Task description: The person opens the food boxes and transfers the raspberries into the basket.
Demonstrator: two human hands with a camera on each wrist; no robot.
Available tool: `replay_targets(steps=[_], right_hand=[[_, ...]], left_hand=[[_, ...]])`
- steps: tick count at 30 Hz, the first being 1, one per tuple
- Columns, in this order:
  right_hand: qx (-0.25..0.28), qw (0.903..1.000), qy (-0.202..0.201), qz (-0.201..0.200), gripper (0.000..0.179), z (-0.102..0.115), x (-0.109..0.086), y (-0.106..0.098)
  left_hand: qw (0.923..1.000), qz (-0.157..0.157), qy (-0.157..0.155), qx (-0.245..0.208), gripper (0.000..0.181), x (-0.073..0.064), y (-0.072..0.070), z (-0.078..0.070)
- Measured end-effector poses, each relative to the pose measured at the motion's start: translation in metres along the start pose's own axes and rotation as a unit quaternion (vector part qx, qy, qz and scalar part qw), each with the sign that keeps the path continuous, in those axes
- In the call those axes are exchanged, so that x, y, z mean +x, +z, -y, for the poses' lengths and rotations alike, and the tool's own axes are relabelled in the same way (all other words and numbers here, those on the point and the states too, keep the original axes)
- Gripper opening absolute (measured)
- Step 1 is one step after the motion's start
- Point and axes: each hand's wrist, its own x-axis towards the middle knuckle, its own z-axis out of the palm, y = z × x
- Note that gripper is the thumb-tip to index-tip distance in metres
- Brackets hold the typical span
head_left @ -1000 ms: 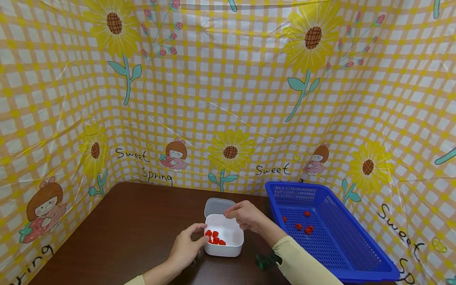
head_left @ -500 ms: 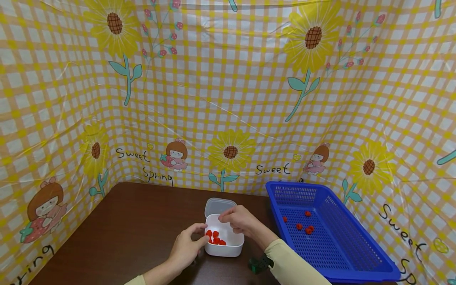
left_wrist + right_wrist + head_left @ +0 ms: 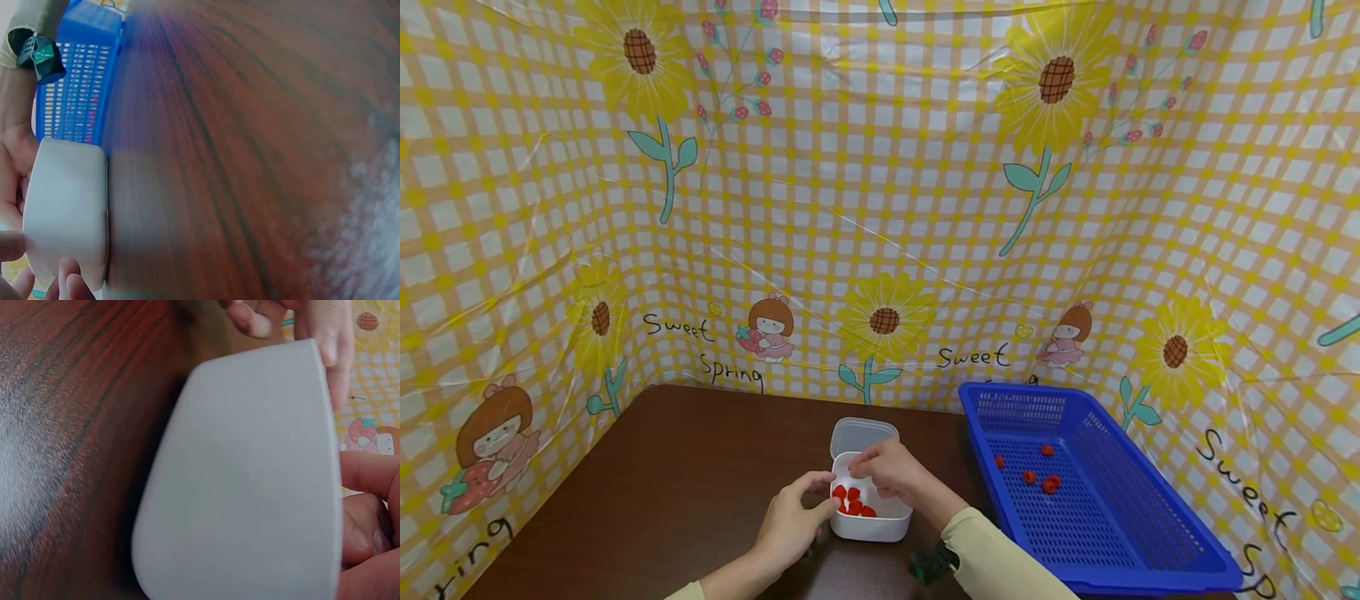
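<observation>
A white square box (image 3: 871, 528) sits on the dark wooden table, with several small red berry-like pieces (image 3: 854, 506) in its left part. My left hand (image 3: 792, 518) holds the box at its left side, fingers and thumb spread along the rim. In the left wrist view, left fingertips (image 3: 69, 275) lie against the white wall. Over the right half of the box's mouth is my right hand (image 3: 891, 471), its fingers bent and pointing left and down. In the right wrist view, the box (image 3: 244, 469) partly hides those right fingers; I cannot tell whether they pinch anything.
Behind the box lies a translucent lid (image 3: 859, 435). A blue perforated basket (image 3: 1120, 467) stands at the right, with several more red pieces (image 3: 1029, 477) on its floor. A checked sunflower cloth (image 3: 880, 208) surrounds the table (image 3: 700, 475) at the back and sides.
My right hand has moved left and slightly down, from the back right rim to over the inside of the box. The left hand and the box have stayed in place.
</observation>
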Motion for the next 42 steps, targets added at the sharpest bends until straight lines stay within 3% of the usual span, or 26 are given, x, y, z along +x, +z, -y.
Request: replay_targets(steps=[23, 42], right_hand=[[-0.052, 0.9979, -0.007, -0.038, 0.013, -0.011, 0.003, 0.022], [-0.098, 0.9943, -0.012, -0.039, 0.014, -0.012, 0.007, 0.027]], left_hand=[[0.9999, -0.009, 0.004, -0.001, 0.033, -0.002, 0.002, -0.001], [0.9998, -0.010, 0.016, 0.007, 0.035, -0.001, 0.001, -0.001]])
